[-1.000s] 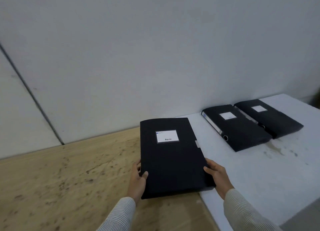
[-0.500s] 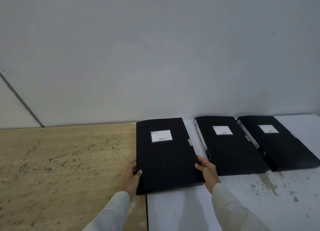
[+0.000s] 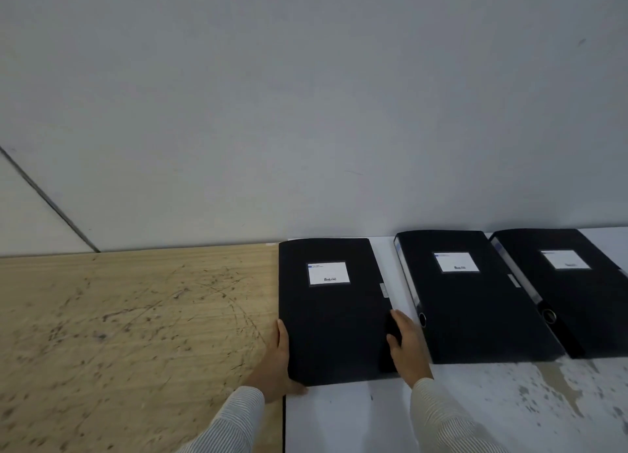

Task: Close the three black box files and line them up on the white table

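Observation:
Three closed black box files lie flat in a row on the white table (image 3: 475, 408), each with a white label on top. The left file (image 3: 334, 327) sits at the table's left edge. My left hand (image 3: 277, 361) grips its left side near the front corner. My right hand (image 3: 406, 344) grips its right side, in the gap beside the middle file (image 3: 472, 310). The right file (image 3: 574, 293) lies close against the middle one, partly cut off by the frame edge.
A scratched wooden table (image 3: 136, 333) adjoins the white table on the left. A plain grey wall (image 3: 306, 113) stands right behind both tables. The white table's front area shows stains and chipped paint (image 3: 557, 388).
The file in my hands has shifted right, from straddling the wooden table and the seam onto the white table, and now lies beside the other two files.

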